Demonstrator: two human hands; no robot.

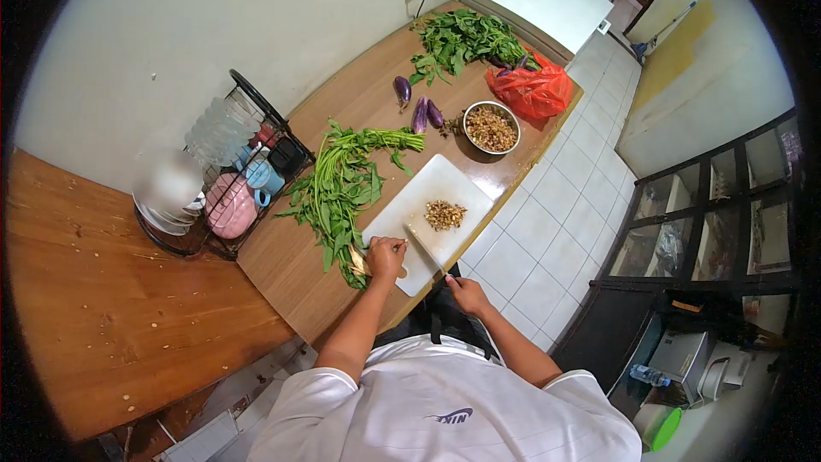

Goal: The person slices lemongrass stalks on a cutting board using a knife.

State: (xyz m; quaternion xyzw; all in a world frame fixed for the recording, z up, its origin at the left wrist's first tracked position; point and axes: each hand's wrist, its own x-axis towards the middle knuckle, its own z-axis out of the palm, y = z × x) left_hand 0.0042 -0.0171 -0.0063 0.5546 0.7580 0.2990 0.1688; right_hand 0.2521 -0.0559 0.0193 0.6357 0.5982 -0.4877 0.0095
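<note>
My right hand grips the handle of a kitchen knife, whose blade lies across the white cutting board. Just beyond the blade is a small heap of chopped brown pieces. My left hand is closed over the board's near left part, its fingertips pinched together; what they hold is too small to make out. Beside that hand, pale pieces lie at the end of a bunch of leafy greens. A metal bowl beyond the board holds more brown chopped pieces.
Several purple eggplants lie past the greens. More leafy greens and a red plastic bag are at the far end. A dish rack with cups and plates stands by the wall. The table edge borders a tiled floor.
</note>
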